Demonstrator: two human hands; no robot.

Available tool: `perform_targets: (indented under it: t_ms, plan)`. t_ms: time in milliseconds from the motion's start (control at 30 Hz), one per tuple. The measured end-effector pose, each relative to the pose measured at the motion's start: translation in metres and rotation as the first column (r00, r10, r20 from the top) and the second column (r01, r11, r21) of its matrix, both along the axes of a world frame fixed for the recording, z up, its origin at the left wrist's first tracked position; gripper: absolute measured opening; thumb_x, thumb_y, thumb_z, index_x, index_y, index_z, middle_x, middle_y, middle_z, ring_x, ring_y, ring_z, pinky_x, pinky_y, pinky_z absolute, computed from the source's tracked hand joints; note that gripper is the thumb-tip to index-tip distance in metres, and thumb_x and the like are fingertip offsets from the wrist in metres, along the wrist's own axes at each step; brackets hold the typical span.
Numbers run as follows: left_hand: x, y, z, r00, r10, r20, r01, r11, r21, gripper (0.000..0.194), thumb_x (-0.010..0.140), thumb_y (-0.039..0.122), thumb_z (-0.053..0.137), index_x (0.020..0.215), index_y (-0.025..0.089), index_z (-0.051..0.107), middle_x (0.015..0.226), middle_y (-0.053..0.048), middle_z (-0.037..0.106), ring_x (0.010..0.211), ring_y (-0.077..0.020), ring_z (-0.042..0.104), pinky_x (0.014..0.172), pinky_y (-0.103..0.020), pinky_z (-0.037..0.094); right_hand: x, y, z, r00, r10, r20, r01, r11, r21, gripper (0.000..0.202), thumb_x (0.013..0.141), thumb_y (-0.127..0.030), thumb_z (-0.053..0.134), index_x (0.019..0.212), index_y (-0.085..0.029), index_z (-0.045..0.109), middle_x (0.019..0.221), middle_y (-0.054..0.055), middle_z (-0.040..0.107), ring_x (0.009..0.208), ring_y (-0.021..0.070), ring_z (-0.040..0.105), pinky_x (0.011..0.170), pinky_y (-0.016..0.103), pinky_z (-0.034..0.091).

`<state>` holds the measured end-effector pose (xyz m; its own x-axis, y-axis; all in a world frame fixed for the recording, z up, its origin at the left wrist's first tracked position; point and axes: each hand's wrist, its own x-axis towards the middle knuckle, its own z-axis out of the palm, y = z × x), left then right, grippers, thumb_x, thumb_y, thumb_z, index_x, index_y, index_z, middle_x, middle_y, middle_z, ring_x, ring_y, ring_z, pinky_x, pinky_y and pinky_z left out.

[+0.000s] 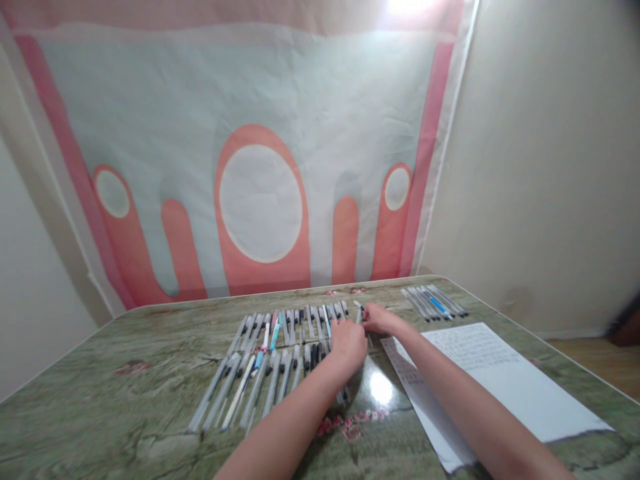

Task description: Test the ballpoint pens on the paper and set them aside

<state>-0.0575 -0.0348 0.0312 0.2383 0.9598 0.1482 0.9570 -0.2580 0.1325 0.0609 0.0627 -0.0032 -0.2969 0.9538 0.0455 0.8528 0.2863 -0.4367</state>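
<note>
Two rows of pens lie side by side on the green table, an upper row [290, 327] and a lower row [235, 390]. Most are clear with dark parts; a few are white, pink or blue. My left hand [349, 347] is over the right end of these rows, its fingers bent down and partly hidden. Just right of it, my right hand [379, 320] has its fingers closed around a clear pen [359, 310] at the end of the upper row.
A smaller group of pens [433, 302] lies at the back right of the table [165, 373]. Sheets of paper with handwriting [495, 373] lie under and beside my right forearm. Behind the table hangs a patterned cloth [260, 80].
</note>
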Motion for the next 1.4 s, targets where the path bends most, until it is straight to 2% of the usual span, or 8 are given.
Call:
perform_targets:
  t_ms: [167,500,733,833,933,1000,1200,1400]
  plan:
    - [0.011,0.013,0.007,0.996,0.085,-0.02,-0.086,0.995,-0.059,0.022,0.076,0.02,0.045,0.087,0.01,0.062,0.088,-0.018,0.063,0.092,-0.0293,0.054,0.083,-0.041,0.031,0.001,-0.006,0.009,0.998,0.04,0.057,-0.038,0.999,-0.03,0.005,0.053,-0.018,0.064,0.056,-0.014,0.061,0.055,0.002,0.06,0.059,0.0133,0.051,0.052,0.021,0.033]
    - [0.011,0.019,-0.01,0.961,0.248,0.12,-0.235,0.966,-0.11,0.03,0.072,0.016,0.049,0.101,0.011,0.052,0.091,-0.017,0.062,0.09,-0.0268,0.057,0.075,-0.035,0.04,0.002,-0.013,0.015,0.99,0.011,0.138,-0.01,1.0,-0.012,0.005,0.051,-0.018,0.063,0.048,-0.015,0.061,0.053,0.007,0.061,0.06,0.0184,0.057,0.05,0.023,0.037]
    - [-0.018,0.038,-0.005,0.887,0.207,0.413,-0.187,0.978,-0.089,0.016,0.07,0.023,0.048,0.071,0.015,0.061,0.075,-0.008,0.063,0.076,-0.0201,0.058,0.066,-0.026,0.039,0.001,-0.011,0.01,0.988,-0.041,0.149,0.043,0.999,-0.007,0.006,0.048,-0.019,0.065,0.052,-0.015,0.063,0.059,0.009,0.063,0.06,0.0196,0.058,0.05,0.024,0.037]
    - [-0.031,0.049,-0.006,0.614,0.198,0.764,-0.135,0.98,-0.145,0.016,0.07,0.022,0.048,0.062,0.013,0.059,0.059,-0.002,0.057,0.062,-0.0132,0.053,0.056,-0.021,0.035,0.001,-0.011,0.011,0.99,-0.036,0.138,0.037,0.999,-0.004,0.006,0.048,-0.018,0.065,0.052,-0.015,0.062,0.058,0.008,0.062,0.057,0.0175,0.057,0.049,0.023,0.035]
    - [-0.04,0.058,-0.011,0.053,0.271,0.961,-0.083,0.96,-0.267,0.014,0.07,0.023,0.051,0.066,0.012,0.058,0.054,0.001,0.052,0.051,-0.0078,0.046,0.048,-0.017,0.03,0.002,-0.013,0.021,0.993,-0.003,0.116,0.003,1.0,0.009,0.004,0.054,-0.019,0.061,0.053,-0.015,0.062,0.055,0.005,0.06,0.055,0.0144,0.053,0.048,0.021,0.031]
    - [-0.044,0.063,-0.014,-0.205,0.306,0.93,-0.084,0.941,-0.328,0.011,0.071,0.022,0.052,0.071,0.012,0.057,0.054,0.002,0.05,0.047,-0.0055,0.043,0.045,-0.016,0.029,0.003,-0.015,0.031,0.995,0.047,0.091,-0.05,0.998,0.029,0.01,0.06,-0.02,0.056,0.054,-0.016,0.063,0.052,0.002,0.058,0.054,0.0125,0.051,0.048,0.02,0.03]
    - [-0.053,0.071,-0.017,-0.468,0.297,0.832,-0.122,0.911,-0.394,0.004,0.071,0.01,0.051,0.073,0.013,0.05,0.055,0.004,0.047,0.044,-0.0032,0.043,0.044,-0.014,0.031,0.0,-0.032,0.061,0.917,0.392,-0.079,-0.394,0.919,-0.022,0.025,0.066,-0.02,0.044,0.07,-0.015,0.068,0.047,-0.004,0.047,0.046,0.0082,0.036,0.045,0.02,0.024]
    - [-0.052,0.071,-0.018,-0.568,0.306,0.764,-0.057,0.911,-0.408,0.009,0.074,0.004,0.047,0.071,0.013,0.048,0.056,0.003,0.048,0.043,-0.0023,0.043,0.042,-0.013,0.029,-0.009,-0.04,0.065,0.888,0.449,-0.098,-0.449,0.893,0.024,0.024,0.065,-0.017,0.041,0.066,-0.013,0.065,0.047,-0.005,0.04,0.047,0.0073,0.031,0.045,0.019,0.022]
